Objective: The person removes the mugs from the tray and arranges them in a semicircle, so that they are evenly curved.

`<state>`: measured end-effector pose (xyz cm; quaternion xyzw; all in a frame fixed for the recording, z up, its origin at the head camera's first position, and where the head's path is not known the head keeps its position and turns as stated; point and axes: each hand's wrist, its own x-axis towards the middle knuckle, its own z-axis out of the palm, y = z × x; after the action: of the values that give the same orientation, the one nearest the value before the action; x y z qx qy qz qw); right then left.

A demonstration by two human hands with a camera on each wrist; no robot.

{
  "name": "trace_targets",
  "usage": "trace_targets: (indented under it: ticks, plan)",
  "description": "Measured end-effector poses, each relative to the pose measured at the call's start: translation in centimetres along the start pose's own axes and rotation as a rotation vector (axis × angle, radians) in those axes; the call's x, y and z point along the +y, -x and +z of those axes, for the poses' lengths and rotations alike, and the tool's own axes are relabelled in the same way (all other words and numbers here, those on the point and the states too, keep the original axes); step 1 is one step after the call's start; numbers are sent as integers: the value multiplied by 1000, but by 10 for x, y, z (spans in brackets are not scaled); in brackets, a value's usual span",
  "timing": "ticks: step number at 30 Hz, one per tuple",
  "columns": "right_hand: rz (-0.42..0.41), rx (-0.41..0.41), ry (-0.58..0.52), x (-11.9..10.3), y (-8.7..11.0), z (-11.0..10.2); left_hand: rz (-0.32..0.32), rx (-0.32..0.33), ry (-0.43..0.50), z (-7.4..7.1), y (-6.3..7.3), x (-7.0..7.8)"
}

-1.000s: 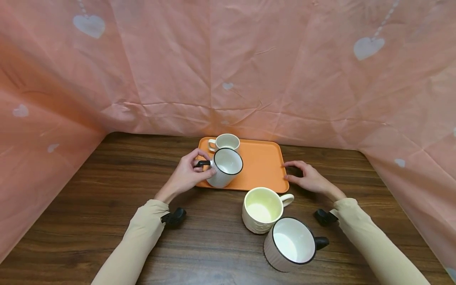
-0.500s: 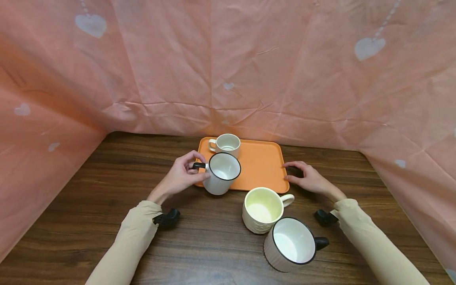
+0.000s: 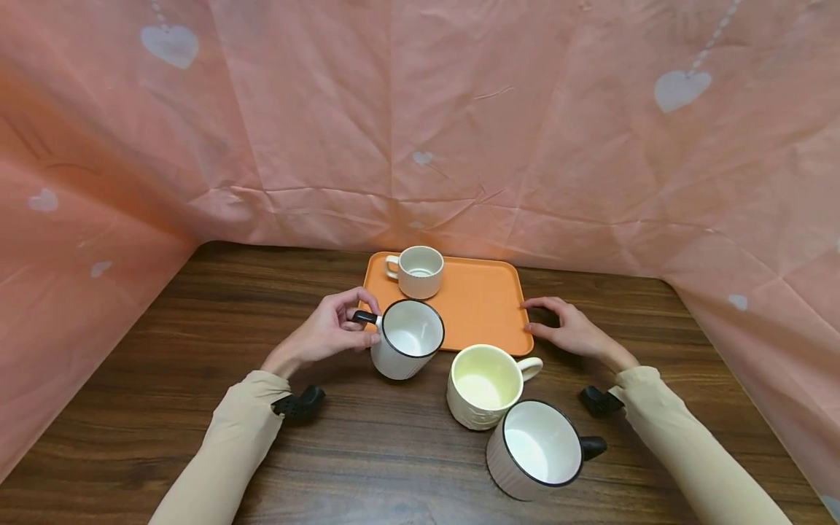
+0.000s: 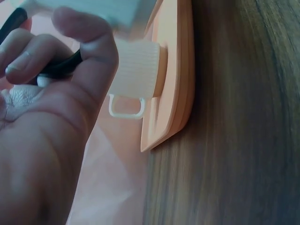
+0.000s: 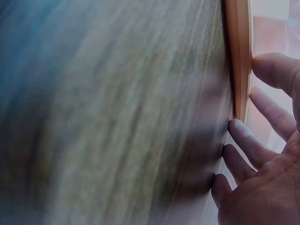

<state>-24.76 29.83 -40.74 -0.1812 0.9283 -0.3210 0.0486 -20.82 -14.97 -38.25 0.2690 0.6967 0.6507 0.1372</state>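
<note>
My left hand [image 3: 331, 327] grips the black handle [image 3: 365, 317] of a white mug [image 3: 408, 343] with a black rim. In the head view that mug overlaps the near left part of an orange tray [image 3: 479, 302]. The left wrist view shows the fingers curled about the handle [image 4: 61, 65], the mug raised beside the tray [image 4: 180, 70]. On the tray's back left stands a small white cup [image 3: 420, 273], its handle to the left. My right hand [image 3: 571, 328] touches the tray's right edge with thumb and fingertips; the right wrist view shows its fingers [image 5: 276, 75] spread and fairly straight.
A cream mug [image 3: 485, 386] stands in front of the tray, handle to the right. Close by it, nearer me, is a second black-rimmed white mug [image 3: 534, 452]. A pink cloth [image 3: 453, 131] hangs behind and beside the brown wooden table [image 3: 197, 350].
My left hand has drawn the black-rimmed mug toward me and slightly left, from over the tray to its front edge. The small cup shows more fully now. My right hand stays put.
</note>
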Motion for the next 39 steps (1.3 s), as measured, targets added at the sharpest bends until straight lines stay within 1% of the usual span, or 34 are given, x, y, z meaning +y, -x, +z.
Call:
trace_targets:
  ticks: [5, 11, 15, 22, 27, 30, 36, 39]
  plan:
    - [8, -5, 3, 0, 0, 0, -10, -67, 30, -1, 1, -2]
    - [11, -9, 8, 0, 1, -1, -49, -121, 55, 1, 3, -5]
    - [8, -10, 8, 0, 1, -1, -61, -147, 65, 5, 3, -4]
    - [7, -7, 4, 0, 1, 0, -52, -168, 78, 5, 4, -6]
    - [-1, -7, 7, -1, 2, 0, -73, -184, 87, 4, 2, -7]
    - [3, -11, 5, -1, 2, -1, -68, -189, 65, 3, 0, -8]
    - [16, -21, 1, -2, 2, -2, -33, -173, -45, 0, -3, -8]
    - [22, -21, 0, -2, 2, -2, -34, -163, -59, -2, -3, -8]
